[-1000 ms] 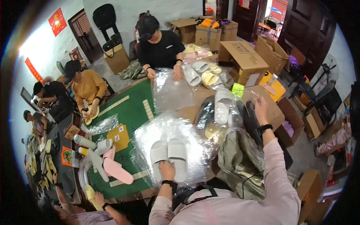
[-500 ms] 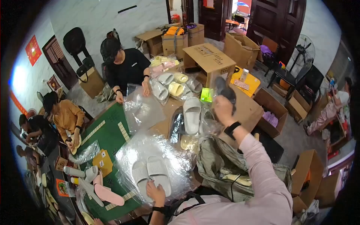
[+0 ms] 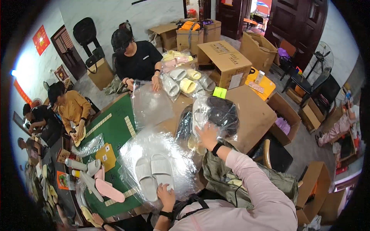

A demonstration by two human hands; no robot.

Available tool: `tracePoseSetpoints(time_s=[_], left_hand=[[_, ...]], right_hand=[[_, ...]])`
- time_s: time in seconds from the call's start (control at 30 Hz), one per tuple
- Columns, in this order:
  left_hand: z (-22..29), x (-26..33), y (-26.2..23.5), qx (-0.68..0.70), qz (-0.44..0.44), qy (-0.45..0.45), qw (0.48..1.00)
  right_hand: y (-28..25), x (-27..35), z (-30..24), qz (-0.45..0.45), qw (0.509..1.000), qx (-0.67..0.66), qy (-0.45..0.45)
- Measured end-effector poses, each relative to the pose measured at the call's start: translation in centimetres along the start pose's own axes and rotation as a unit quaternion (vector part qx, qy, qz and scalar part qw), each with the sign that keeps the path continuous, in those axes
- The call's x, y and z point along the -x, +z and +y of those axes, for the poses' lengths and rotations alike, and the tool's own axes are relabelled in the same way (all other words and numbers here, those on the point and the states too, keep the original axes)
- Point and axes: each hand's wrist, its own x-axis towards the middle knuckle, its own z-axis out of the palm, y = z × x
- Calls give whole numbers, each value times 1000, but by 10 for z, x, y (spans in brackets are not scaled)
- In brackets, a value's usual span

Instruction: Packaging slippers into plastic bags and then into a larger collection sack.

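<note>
A pair of pale grey slippers (image 3: pixel 162 169) lies side by side on a spread of shiny clear plastic bags (image 3: pixel 129 156). My left hand (image 3: pixel 166 199) rests at their heel end, its fingers apart on the sole. Farther off and to the right, my right hand (image 3: pixel 208 137) is closed around the near end of a whitish slipper (image 3: pixel 199 109); its fingertips are partly blurred. Right beside that slipper sits a clear bag of black slippers (image 3: pixel 224 114). Another dark item in clear plastic (image 3: pixel 185 122) lies on the left of it.
Bagged yellow and grey slippers (image 3: pixel 188 86) are piled ahead, near a person in black (image 3: pixel 140 61) holding a clear bag. An open carton (image 3: pixel 225 61) stands behind. By my right arm is a green-grey sack (image 3: pixel 216 169). Pink slippers (image 3: pixel 110 189) lie on the green mat (image 3: pixel 119 144).
My right hand has come left and nearer, from the dark slippers to the whitish one. The black slippers now lie on the cardboard. My left hand has slid slightly toward the heel edge.
</note>
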Motion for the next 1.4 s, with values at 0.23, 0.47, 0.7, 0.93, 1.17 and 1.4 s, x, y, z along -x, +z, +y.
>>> tracePoseSetpoints(time_s=[0.23,0.47,0.7,0.93,1.17,1.4], left_hand=[[-3,19,2,27,-15,-1,1000],[-12,18,-2,70,-6,16,997],[-21,23,-16,79,-19,-16,997],[-38,28,-32,85,-29,20,996],[-68,41,-45,59,-54,43,996],[-85,40,-51,104,-85,45,990]], right_hand=[[10,-32,14,194,977,-40,-79],[26,12,-60,72,992,-25,-101],[26,20,-109,-128,991,-38,23],[117,18,-112,26,968,248,-32],[87,18,-90,28,994,-65,-78],[-7,17,-31,51,983,-72,-161]])
